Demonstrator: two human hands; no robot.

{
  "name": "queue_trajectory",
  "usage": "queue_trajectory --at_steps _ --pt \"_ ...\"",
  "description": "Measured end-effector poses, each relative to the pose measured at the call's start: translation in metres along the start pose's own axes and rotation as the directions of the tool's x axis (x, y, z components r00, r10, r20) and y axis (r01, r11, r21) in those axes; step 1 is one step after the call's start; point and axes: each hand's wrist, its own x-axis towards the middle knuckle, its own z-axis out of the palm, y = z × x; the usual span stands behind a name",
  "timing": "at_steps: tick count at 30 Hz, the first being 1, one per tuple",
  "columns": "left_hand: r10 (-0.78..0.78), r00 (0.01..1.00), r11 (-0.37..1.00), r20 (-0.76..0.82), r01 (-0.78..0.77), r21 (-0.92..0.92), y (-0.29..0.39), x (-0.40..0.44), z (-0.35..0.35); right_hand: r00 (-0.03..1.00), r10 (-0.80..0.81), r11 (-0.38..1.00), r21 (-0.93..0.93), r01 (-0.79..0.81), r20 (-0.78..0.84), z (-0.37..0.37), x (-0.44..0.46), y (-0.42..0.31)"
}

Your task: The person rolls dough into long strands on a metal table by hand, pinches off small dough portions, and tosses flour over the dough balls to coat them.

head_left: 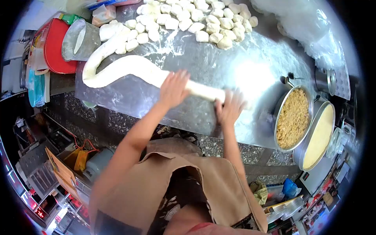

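No text I can read for certain. Lower left of my view, a small dark display [40,212] shows red lit characters, too small to make out.

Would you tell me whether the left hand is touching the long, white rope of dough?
Touching: the head view shows the left hand lying across the long, white rope of dough.

On the flat silver metal worktop [203,58], small rounded white dough lumps [184,15] lie behind the long white dough rope [131,66]; to the right, brown crumbly filling [293,117] lies in the round silver metal pan [288,149].
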Motion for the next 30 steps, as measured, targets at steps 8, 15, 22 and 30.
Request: queue_trajectory --at_steps 8,15,22,30 --pt "0.005 1.0 1.0 -0.017 -0.005 0.03 -0.039 0.012 -0.014 0.995 0.063 0.998 -0.008 -0.063 -0.073 -0.003 0.012 0.029" --pt "0.03 0.998 0.99 -0.053 -0.022 0.142 -0.066 0.031 -0.014 0.994 0.073 0.997 -0.034 -0.076 -0.077 0.013 0.056 0.094" --pt "0.0 0.991 0.994 0.132 -0.015 0.112 -0.036 0.105 -0.055 0.946 0.125 0.983 0.167 -0.077 -0.299 -0.018 0.157 -0.009" --pt "0.325 0.938 0.94 0.12 -0.334 0.066 -0.102 0.069 -0.047 0.932 -0.17 0.937 0.241 0.253 -0.319 0.014 0.076 -0.086"
